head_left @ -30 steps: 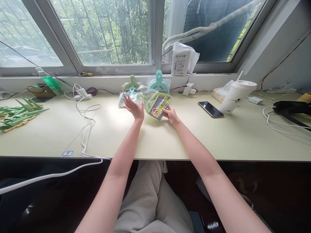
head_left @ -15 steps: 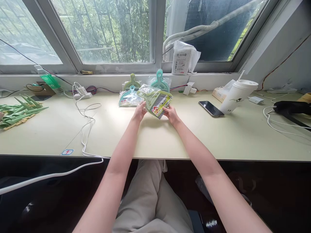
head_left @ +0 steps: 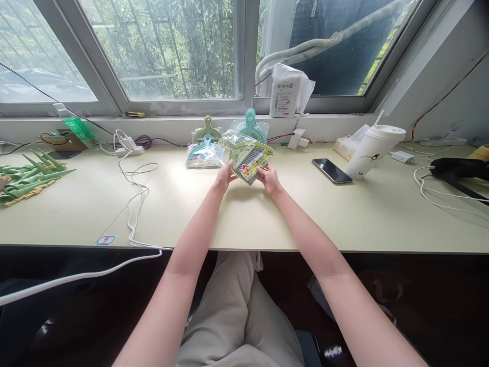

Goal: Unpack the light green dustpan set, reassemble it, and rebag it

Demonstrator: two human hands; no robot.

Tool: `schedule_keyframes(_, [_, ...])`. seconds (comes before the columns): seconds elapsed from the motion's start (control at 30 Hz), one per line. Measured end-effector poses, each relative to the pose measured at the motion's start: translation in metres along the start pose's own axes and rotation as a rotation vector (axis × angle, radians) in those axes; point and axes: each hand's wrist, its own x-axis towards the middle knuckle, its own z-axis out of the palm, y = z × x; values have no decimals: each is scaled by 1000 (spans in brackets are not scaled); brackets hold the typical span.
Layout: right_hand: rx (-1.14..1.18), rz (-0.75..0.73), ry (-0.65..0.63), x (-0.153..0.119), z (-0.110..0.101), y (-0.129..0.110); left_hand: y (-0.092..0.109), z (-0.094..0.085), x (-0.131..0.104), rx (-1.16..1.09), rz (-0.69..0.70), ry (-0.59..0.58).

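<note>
A green mini dustpan and brush set (head_left: 250, 159), in clear plastic wrap with a yellow printed label, is tilted above the desk. My left hand (head_left: 224, 177) is closed on its lower left edge. On the opposite side, the fingers of my right hand (head_left: 269, 180) grip the lower right edge. Behind it stand more wrapped dustpan sets: a light blue one (head_left: 206, 154) to the left, an olive green one (head_left: 207, 127) farther back, and a teal one (head_left: 250, 125) partly hidden by the held set.
To the right lie a phone (head_left: 331, 171), a white paper cup with a straw (head_left: 372, 153) and a tissue pack (head_left: 344, 148). White cables (head_left: 141, 188) run across the left part of the desk. Green folded pieces (head_left: 34, 173) sit at far left. A wrapped box (head_left: 286, 94) stands on the sill.
The held dustpan set has shifted slightly to the right and turned a little. My left hand has moved right with it; my right hand has barely moved.
</note>
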Motion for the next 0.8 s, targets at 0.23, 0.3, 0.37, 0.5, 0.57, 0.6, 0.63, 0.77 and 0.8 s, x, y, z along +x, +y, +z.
schedule_keyframes(0.23, [-28, -19, 109, 0, -5, -5, 12, -17, 4, -97, 95, 130])
schedule_keyframes(0.3, [-40, -18, 152, 1, -7, -5, 15, -22, 3, -104, 93, 150])
schedule_keyframes(0.37, [-49, -20, 180, 2, -8, -5, 16, -25, 3, -111, 88, 146])
schedule_keyframes(0.5, [-50, -8, 170, 1, -7, -5, 15, -23, 2, -101, 70, 93])
schedule_keyframes(0.57, [-34, 6, 128, 0, -4, -6, 13, -21, 2, -79, 38, 63])
schedule_keyframes(0.6, [-28, 12, 98, -1, -3, -6, 11, -19, 2, -65, 20, 49])
schedule_keyframes(0.63, [-25, 19, 69, -2, -1, -6, 10, -17, 2, -49, 2, 36])
schedule_keyframes(0.77, [-41, 40, 0, -5, 3, -5, 4, -10, 1, 4, -67, -10])
schedule_keyframes(0.8, [-45, 44, -3, -5, 3, -4, 3, -10, 1, 10, -82, -16])
